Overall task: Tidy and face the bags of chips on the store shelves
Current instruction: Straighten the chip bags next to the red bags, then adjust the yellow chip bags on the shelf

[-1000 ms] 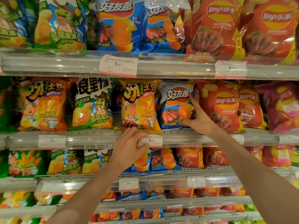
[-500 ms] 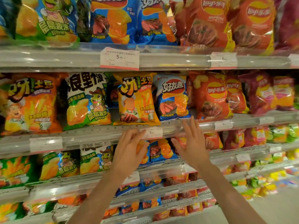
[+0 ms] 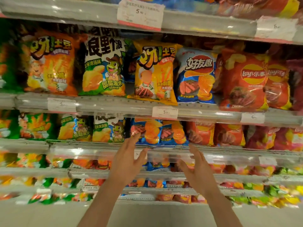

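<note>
Chip bags fill several shelves. On the upper full shelf stand an orange bag (image 3: 52, 63), a green and white bag (image 3: 105, 68), a yellow bag (image 3: 155, 72), a blue bag (image 3: 196, 76) and a red Lay's bag (image 3: 244, 81). One shelf down sit two blue bags (image 3: 150, 131) side by side. My left hand (image 3: 129, 161) is open, palm turned right, fingertips just below the left blue bag. My right hand (image 3: 198, 169) is open too, palm turned left, below the right blue bag. Neither hand holds anything.
Clear plastic shelf rails with white price tags (image 3: 164, 112) run across each level. Green bags (image 3: 108, 130) sit left of the blue pair, red bags (image 3: 214, 135) to the right. Lower shelves hold blurred small bags. Pale floor (image 3: 147, 217) shows at the bottom.
Both hands dropped from the upper shelf's rail and blue bag to one shelf lower. The view moved closer and tilted down. The right hand let go of the bag.
</note>
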A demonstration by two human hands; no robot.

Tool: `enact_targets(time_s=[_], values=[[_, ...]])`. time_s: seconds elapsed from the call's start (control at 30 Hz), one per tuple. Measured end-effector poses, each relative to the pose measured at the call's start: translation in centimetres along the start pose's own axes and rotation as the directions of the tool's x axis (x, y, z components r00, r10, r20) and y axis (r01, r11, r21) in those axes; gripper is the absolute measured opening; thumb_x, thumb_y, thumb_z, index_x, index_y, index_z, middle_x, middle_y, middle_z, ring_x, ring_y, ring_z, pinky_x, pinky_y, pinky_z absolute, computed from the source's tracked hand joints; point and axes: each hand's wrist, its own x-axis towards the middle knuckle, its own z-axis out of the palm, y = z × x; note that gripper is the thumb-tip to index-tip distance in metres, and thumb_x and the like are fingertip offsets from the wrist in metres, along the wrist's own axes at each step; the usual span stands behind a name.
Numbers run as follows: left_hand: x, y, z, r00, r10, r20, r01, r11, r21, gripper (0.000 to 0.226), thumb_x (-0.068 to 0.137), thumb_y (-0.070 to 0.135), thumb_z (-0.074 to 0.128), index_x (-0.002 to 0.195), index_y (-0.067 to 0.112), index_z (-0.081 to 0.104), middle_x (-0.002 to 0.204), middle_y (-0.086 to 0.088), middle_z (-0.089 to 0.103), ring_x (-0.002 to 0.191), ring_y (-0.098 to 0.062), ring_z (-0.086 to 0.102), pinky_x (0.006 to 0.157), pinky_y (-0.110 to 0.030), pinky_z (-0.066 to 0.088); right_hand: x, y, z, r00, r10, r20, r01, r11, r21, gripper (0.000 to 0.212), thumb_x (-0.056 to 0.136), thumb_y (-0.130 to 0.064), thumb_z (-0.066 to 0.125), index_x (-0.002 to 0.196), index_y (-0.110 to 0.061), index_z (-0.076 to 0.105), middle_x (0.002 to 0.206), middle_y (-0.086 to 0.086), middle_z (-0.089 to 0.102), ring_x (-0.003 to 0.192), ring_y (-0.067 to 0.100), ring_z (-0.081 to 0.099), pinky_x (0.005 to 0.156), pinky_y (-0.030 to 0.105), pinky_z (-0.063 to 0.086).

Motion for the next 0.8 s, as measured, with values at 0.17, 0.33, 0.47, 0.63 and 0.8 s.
enact_targets(time_s=[0.17, 0.33, 0.47, 0.63, 0.8], values=[[-0.7, 2.5, 0.9, 0.996, -0.069, -0.062, 0.073, 0.995, 0.068, 0.059, 0.096, 0.053, 0.047, 0.150, 0.036, 0.029, 0.137, 0.006, 0.054, 0.107, -0.014, 0.062, 0.086, -0.039, 0.056, 1.9, 2.3, -3.5, 0.998, -0.054, 0.028, 0.055, 0.997, -0.061, 0.061, 0.093, -0.053, 0.054, 0.145, -0.024, 0.042, 0.133, 0.000, 0.058, 0.112, 0.019, 0.061, 0.087, 0.033, 0.051], [1.4, 4.7, 0.1, 0.998, 0.003, -0.061, 0.009, 0.982, 0.189, 0.061, 0.096, 0.058, 0.044, 0.151, 0.038, 0.027, 0.139, 0.006, 0.052, 0.089, -0.017, 0.065, 0.071, -0.032, 0.054, 4.1, 2.6, -6.7, 0.991, -0.133, -0.001, 0.132, 0.985, -0.112, 0.055, 0.094, -0.051, 0.054, 0.140, -0.020, 0.049, 0.120, 0.000, 0.060, 0.103, 0.019, 0.063, 0.078, 0.029, 0.049], [4.0, 5.7, -2.5, 0.988, 0.141, -0.057, -0.115, 0.938, 0.327, 0.061, 0.096, 0.064, 0.035, 0.151, 0.040, 0.025, 0.128, 0.007, 0.058, 0.100, -0.012, 0.066, 0.062, -0.031, 0.057, 5.6, 1.9, -9.1, 0.973, -0.222, -0.063, 0.209, 0.963, -0.169, 0.056, 0.091, -0.055, 0.050, 0.133, -0.019, 0.056, 0.118, 0.002, 0.066, 0.090, 0.022, 0.068, 0.074, 0.036, 0.056], [6.8, 7.3, -7.0, 0.955, 0.294, -0.023, -0.249, 0.846, 0.471, 0.059, 0.095, 0.062, 0.032, 0.145, 0.031, 0.034, 0.117, 0.004, 0.067, 0.094, -0.018, 0.068, 0.065, -0.034, 0.056, 7.2, -0.9, -12.0, 0.913, -0.374, -0.163, 0.315, 0.900, -0.303, 0.037, 0.087, -0.046, 0.063, 0.113, -0.020, 0.066, 0.081, -0.006, 0.063, 0.063, 0.022, 0.064, 0.042, 0.025, 0.036], [10.2, 7.7, -10.8, 0.921, 0.388, 0.026, -0.333, 0.751, 0.571, 0.054, 0.098, 0.052, 0.047, 0.145, 0.024, 0.042, 0.116, 0.000, 0.067, 0.097, -0.023, 0.067, 0.069, -0.038, 0.055, 10.0, -5.3, -14.3, 0.853, -0.509, -0.113, 0.423, 0.801, -0.423, 0.032, 0.089, -0.044, 0.063, 0.112, -0.020, 0.064, 0.086, -0.003, 0.067, 0.075, 0.025, 0.069, 0.054, 0.031, 0.045]])
